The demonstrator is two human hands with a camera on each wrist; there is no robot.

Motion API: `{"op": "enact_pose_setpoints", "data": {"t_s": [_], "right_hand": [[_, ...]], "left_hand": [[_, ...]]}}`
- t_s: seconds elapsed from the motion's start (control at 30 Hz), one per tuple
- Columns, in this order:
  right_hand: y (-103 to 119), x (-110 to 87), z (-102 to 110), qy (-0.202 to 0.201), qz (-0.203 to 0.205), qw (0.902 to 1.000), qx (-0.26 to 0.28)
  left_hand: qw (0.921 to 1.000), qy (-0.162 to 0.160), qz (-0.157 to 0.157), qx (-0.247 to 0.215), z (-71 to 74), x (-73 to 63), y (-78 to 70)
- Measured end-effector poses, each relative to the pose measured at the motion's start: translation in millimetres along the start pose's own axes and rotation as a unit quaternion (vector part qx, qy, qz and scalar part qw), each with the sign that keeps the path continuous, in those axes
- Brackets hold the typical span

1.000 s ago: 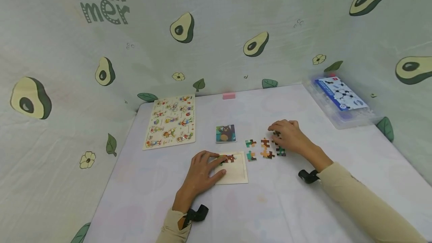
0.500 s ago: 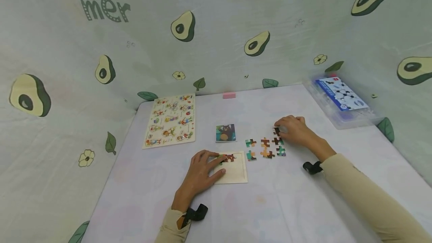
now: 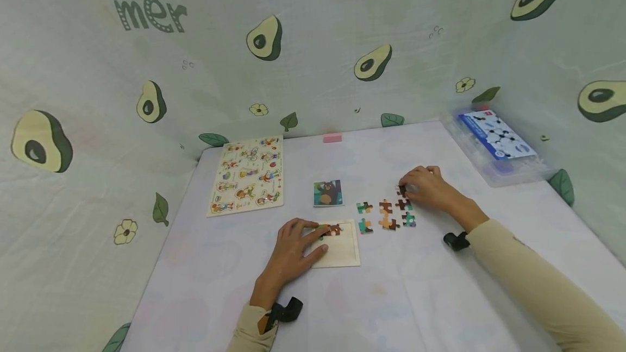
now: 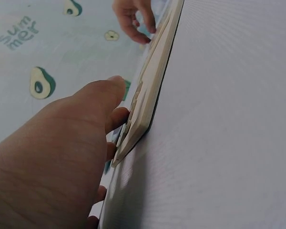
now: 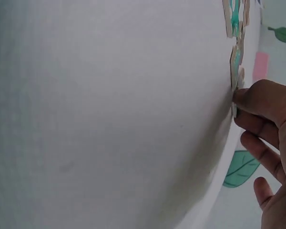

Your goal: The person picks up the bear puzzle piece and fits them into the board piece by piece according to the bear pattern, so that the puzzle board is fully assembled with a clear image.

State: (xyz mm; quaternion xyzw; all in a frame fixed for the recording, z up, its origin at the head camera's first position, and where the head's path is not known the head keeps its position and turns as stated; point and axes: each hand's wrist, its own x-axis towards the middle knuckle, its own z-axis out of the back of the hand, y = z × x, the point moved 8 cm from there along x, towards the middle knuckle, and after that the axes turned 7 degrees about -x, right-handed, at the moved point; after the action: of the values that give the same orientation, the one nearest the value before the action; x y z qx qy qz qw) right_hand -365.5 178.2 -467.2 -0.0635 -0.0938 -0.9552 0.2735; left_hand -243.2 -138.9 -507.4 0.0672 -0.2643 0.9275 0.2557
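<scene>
In the head view my left hand [image 3: 290,251] rests over the left side of a shallow wooden puzzle tray [image 3: 344,254], its fingers spread on brown and green jigsaw pieces [image 3: 334,230] fitted along the tray's top. The left wrist view shows the tray's edge [image 4: 155,90] beside my fingertips. Farther right, my right hand [image 3: 430,189] pinches a dark brown jigsaw piece [image 3: 401,191] at the top of a column of loose pieces. Seen from the right wrist, thumb and forefinger hold that piece [image 5: 235,112] low at the white surface, partly hidden by the fingers.
Several loose jigsaw pieces [image 3: 386,207] lie right of the tray. A small bear picture card [image 3: 327,193] lies behind it. Farther off are a wooden board of figures [image 3: 246,178] at the left, a pink block [image 3: 332,138] and a clear plastic box [image 3: 508,170] at the right.
My right hand has shifted right and slightly back, uncovering the pieces in the right column, and its fingertips have settled on the top piece. The left hand stays in place.
</scene>
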Motion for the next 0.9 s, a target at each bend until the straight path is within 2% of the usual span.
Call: {"op": "enact_pose_setpoints", "data": {"t_s": [0.23,0.47,0.7,0.9], "right_hand": [[-1,-1.2,6,-0.035,0.016,0.9991,-0.015],[-2,0.2,17,-0.057,0.007,0.9979,-0.029],[11,-2.9,24,-0.064,0.010,0.9976,-0.022],[24,-9.5,28,-0.079,0.025,0.9964,-0.015]], "left_hand": [[1.0000,0.000,0.001,0.000,1.0,0.2,-2.3],[1.0000,0.007,0.001,0.007,0.6,0.9,-1.6],[0.9999,-0.003,-0.007,0.008,1.5,-0.5,-1.7],[0.9999,0.005,-0.005,0.008,1.0,-0.6,-0.4]]}}
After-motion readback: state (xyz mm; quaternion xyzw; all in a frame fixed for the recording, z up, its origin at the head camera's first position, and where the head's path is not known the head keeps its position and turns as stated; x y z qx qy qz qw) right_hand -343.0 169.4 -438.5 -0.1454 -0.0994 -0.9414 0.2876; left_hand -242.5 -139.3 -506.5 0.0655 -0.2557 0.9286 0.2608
